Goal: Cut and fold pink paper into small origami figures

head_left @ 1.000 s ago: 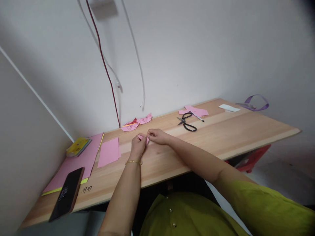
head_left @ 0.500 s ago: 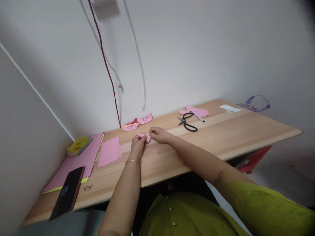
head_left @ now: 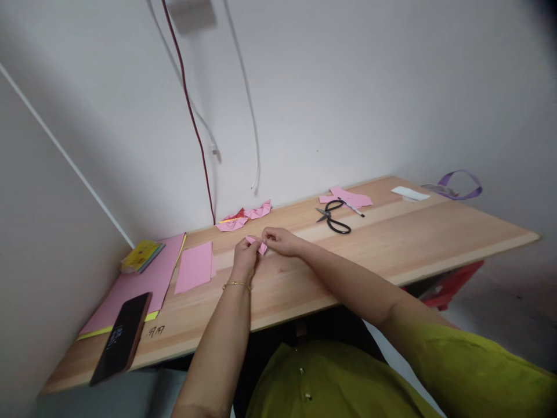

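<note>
A small folded piece of pink paper (head_left: 262, 248) is pinched between the thumb and fingers of my left hand (head_left: 246, 255), just above the wooden table. My right hand (head_left: 278, 239) is closed at the paper's right edge, fingertips pressed together against it. Part of the paper is covered by my fingers. Just beyond my hands, against the wall, lie folded pink paper shapes (head_left: 259, 210) with a bit of red and yellow among them. To the left of my left hand rests a stack of pink paper rectangles (head_left: 194, 268).
Black-handled scissors (head_left: 334, 219), a pen (head_left: 351, 207) and pink paper scraps (head_left: 359, 200) lie at the right. A phone (head_left: 122, 339), large pink sheets (head_left: 143, 284) and a yellow packet (head_left: 141, 255) occupy the table's left end. Cables hang down the wall.
The pink paper has turned slightly in my fingers, and my right fingertips have shifted a little along its edge. The whole view has moved slightly; the other things lie as before.
</note>
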`<state>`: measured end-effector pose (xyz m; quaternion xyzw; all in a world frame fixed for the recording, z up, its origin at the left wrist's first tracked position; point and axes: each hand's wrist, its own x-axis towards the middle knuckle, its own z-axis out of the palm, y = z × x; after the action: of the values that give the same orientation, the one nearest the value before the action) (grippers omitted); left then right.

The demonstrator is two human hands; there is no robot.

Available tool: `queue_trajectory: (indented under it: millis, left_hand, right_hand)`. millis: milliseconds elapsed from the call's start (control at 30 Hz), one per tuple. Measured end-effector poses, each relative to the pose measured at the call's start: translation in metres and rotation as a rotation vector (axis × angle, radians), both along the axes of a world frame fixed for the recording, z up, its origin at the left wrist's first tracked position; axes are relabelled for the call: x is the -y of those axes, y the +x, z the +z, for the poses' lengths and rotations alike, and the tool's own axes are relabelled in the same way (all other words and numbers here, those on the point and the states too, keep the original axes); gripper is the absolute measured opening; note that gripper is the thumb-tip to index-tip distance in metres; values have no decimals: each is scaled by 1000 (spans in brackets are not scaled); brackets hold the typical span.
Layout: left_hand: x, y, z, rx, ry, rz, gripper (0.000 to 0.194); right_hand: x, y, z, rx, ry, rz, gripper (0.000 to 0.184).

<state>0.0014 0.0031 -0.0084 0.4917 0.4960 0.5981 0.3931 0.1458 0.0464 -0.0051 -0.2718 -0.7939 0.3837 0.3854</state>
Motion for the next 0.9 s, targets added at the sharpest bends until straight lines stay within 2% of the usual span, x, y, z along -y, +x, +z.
queue_trajectory:
  millis: [133,433,733,900]
  left_hand:
    - [-1,2,0,62,-7,11,7]
    - [-6,-1,-4,194,-25,38,23]
    - [-8,-2,-7,235,-50,47,25]
    - [-7,-1,-3,284,-62,76,24]
  right_hand:
    - [-1,1,0,-14,-7,4,12]
    - [-1,-2,-5,-89,-53,-78,18]
    - [-2,-5,-9,-152,-67,-82,13]
    - [-4,-8,-13,-187,-87,18,33]
